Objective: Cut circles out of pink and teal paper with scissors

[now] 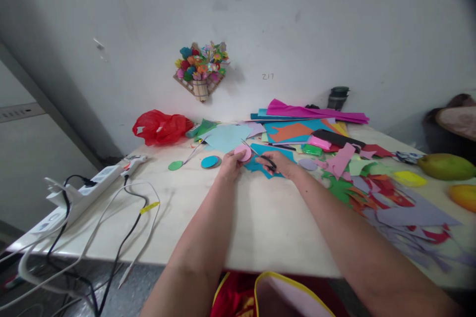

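A small pink paper circle point(243, 153) is pinched in my left hand point(231, 164), above the table. The fingers of my right hand point(277, 162) are closed round the dark handles of a pair of scissors point(256, 151), whose blades point up and left beside the pink circle. Under the scissors lies a blue paper sheet point(260, 171) with a jagged edge. To the left of my left hand rest blue circles point(209, 161) and a green circle point(175, 165). A pale purple circle point(308, 164) lies right of my right hand.
Coloured paper scraps point(390, 203) cover the table's right side, near green fruit point(446, 166). Rolled pink paper point(316, 111) and a dark cup point(337, 98) stand behind. A red plastic bag point(161, 128) sits back left; a power strip point(85, 193) with cables lies at the left edge.
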Motion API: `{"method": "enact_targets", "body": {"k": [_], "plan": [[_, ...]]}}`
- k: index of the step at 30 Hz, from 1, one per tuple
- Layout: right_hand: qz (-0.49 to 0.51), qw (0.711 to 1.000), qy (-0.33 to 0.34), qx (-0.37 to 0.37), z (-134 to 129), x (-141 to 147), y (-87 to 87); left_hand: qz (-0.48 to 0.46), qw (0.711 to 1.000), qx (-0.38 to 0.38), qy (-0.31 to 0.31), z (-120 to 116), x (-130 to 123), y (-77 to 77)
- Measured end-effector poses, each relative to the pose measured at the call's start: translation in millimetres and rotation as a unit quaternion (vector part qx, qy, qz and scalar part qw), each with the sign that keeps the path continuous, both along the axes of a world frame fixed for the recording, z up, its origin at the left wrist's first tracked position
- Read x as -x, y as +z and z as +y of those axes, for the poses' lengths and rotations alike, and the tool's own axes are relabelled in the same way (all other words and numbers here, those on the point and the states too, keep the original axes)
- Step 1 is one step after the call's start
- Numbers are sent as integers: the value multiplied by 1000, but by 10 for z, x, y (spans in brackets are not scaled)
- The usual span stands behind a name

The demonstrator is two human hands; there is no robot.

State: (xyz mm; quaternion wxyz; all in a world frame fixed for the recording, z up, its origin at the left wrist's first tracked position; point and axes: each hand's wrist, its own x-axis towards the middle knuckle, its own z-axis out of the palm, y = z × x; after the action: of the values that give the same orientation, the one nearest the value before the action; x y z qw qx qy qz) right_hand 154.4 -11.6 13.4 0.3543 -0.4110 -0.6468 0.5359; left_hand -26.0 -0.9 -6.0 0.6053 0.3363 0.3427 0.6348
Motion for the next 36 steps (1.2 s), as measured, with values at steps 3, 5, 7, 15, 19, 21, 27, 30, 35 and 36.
{"method": "enact_targets", "body": {"k": [3,5,7,15,19,21,27,30,35,36], "plan": [[3,1000,3,0,39,-5,-32,-3,1000,7,3,-5,-2,7],[0,1000,2,-1,59,-6,-45,-6,1000,7,2,-8,-5,12],[0,1000,2,-3,71,-6,-50,-10,1000,6,1,-11,-7,15],[3,1000,4,-21,26,9,-2,-10,1000,1,8,-6,-3,19],[-3,1000,0,-23,29,14,-4,-19,1000,10,18,-19,-4,39],[-4,1000,0,-23,43,12,-15,-22,1000,11,19,-27,-4,49],[-7,1000,-2,-21,37,10,0,1,1000,5,18,-11,11,35],[-9,1000,-2,-23,8,18,30,5,1000,-1,16,6,21,15],[-7,1000,-12,-21,-8,45,56,3,1000,6,18,7,24,14],[-5,1000,-18,-19,-6,50,58,2,1000,8,20,5,23,17]]}}
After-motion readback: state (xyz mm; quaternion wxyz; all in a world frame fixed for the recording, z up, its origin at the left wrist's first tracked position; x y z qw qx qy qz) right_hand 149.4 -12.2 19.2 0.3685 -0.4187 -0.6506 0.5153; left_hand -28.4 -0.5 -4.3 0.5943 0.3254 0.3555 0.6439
